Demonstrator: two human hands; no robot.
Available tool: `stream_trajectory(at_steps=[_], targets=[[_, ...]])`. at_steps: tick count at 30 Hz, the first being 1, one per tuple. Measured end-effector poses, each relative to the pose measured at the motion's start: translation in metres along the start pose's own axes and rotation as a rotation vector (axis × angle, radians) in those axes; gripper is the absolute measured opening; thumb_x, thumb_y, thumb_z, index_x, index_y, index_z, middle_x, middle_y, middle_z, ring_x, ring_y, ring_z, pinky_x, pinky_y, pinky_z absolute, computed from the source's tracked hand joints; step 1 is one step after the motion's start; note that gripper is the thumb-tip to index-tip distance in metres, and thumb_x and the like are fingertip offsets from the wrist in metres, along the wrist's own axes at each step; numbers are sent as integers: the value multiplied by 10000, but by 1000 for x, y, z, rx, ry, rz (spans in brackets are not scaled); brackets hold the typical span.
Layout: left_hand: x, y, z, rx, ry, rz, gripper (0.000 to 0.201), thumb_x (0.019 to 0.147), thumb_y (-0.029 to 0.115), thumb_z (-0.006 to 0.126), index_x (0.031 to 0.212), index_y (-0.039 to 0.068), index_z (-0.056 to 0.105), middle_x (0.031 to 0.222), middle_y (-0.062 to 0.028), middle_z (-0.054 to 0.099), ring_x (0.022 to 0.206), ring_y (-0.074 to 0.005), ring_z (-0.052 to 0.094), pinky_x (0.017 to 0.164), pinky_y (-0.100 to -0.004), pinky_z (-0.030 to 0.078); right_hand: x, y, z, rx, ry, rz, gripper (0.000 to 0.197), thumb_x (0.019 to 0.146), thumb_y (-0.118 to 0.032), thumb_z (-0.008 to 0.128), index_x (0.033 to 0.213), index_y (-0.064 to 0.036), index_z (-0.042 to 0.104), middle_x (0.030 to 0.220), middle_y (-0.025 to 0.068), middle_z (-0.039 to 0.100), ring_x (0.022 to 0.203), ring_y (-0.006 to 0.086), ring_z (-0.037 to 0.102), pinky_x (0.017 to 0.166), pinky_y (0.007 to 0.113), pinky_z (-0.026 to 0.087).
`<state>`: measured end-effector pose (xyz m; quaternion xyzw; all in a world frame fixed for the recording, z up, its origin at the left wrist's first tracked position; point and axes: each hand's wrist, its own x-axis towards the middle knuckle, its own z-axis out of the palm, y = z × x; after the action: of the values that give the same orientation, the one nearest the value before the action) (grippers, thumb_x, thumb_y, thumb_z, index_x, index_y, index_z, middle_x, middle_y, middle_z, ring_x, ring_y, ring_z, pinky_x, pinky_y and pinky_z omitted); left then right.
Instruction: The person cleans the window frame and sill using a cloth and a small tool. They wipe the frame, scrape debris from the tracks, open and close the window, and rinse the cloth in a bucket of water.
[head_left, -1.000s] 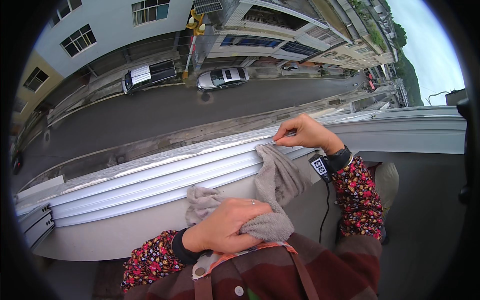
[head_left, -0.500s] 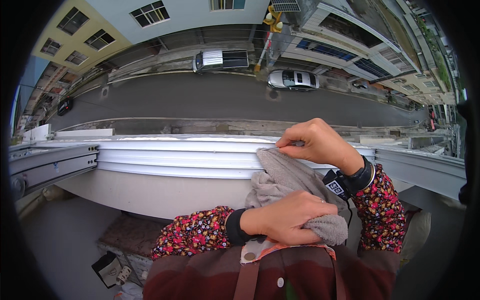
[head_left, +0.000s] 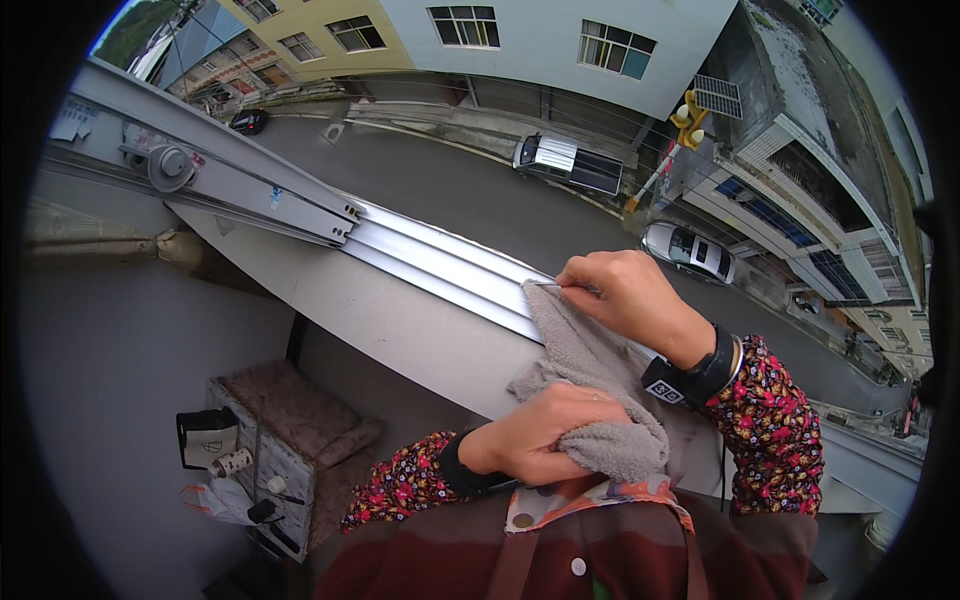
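Observation:
A grey-brown towelling cloth [head_left: 580,335] hangs between my two hands beside the white metal window track [head_left: 450,275]. My left hand [head_left: 545,430], close to my body, is closed around a bunched part of the cloth. My right hand [head_left: 630,300] pinches a thin metal rod, mostly hidden by the fingers. The rod's tip reaches the cloth's upper corner, over the grooves of the track. From this view I cannot tell whether the cloth presses into a groove.
A grey sliding-window frame with a round fitting [head_left: 170,168] stands at the left. A pale curved sill [head_left: 360,310] borders the track. Beyond lies a street [head_left: 420,190] far below, with parked vehicles. Lower left, a cabinet with a patterned brown cover [head_left: 290,400] stands beside bags.
The whole view has turned toward the left, so the track now slants down to the right and more of the room shows. Both hands keep their grips, near the same part of the track.

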<state>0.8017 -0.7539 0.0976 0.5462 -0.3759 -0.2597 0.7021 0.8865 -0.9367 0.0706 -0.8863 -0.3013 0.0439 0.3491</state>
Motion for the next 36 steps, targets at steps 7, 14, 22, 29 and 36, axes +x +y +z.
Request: stream_trajectory(at_steps=[7,14,22,29,36], targets=[[-103,10,-59,-44,319,-2,379,724,157,639,1039,-52,663,929,-181,685,816,-336,652,763,-376,495,85,-25,79,-29,96,-139,94,855,-171,643,893,-87,660,796,103,667,718,327,655,626,422,528],[-114,22,-44,-90,700,143,382,801,279,677,861,-98,653,787,-226,675,644,-259,580,556,-347,459,102,-58,80,-350,52,-209,131,830,-119,602,954,-78,596,782,121,593,685,309,671,591,402,540],[-106,18,-46,-39,549,124,295,792,217,683,748,-74,662,706,-211,676,556,-248,570,516,-334,445,72,-50,74,-436,5,-128,171,814,-112,612,982,-91,585,787,113,589,692,310,674,579,406,532],[-77,15,-44,-87,49,143,212,744,129,638,865,-31,705,841,-150,717,680,-289,649,610,-352,506,-57,-39,30,-500,57,91,183,806,-86,652,982,-107,608,736,74,548,616,270,634,500,376,483],[-21,-5,-14,-187,-300,172,256,736,138,626,894,-46,706,833,-153,702,652,-308,631,587,-352,497,-207,-38,-6,-605,264,481,120,838,-122,687,952,-120,651,726,48,575,574,253,620,502,358,490]])
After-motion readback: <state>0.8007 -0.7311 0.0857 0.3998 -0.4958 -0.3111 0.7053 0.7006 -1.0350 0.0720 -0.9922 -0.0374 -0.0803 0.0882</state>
